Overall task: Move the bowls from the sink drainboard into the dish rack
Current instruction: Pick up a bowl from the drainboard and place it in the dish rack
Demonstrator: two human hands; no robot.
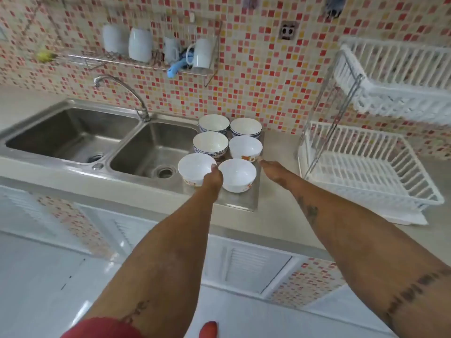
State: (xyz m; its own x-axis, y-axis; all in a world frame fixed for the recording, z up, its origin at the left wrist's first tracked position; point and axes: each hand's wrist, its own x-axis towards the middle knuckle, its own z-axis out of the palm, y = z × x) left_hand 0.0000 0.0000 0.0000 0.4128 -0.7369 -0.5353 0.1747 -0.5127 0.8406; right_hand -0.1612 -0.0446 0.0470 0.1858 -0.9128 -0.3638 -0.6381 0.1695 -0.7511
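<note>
Gripping near-left bowl (194,167) rim, left hand (214,176), right hand (269,167) beside middle-right bowl (245,147)

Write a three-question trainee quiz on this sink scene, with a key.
1. How many bowls stand on the drainboard?
2. True or false: the dish rack already holds a bowl.
3. Which bowl does the left hand touch? A. near-left bowl B. far-right bowl C. none

Key: 1. Six, in two columns of three. 2. False; both tiers show no bowls. 3. A, at its rim. The right hand reaches at the middle-right bowl.
</note>
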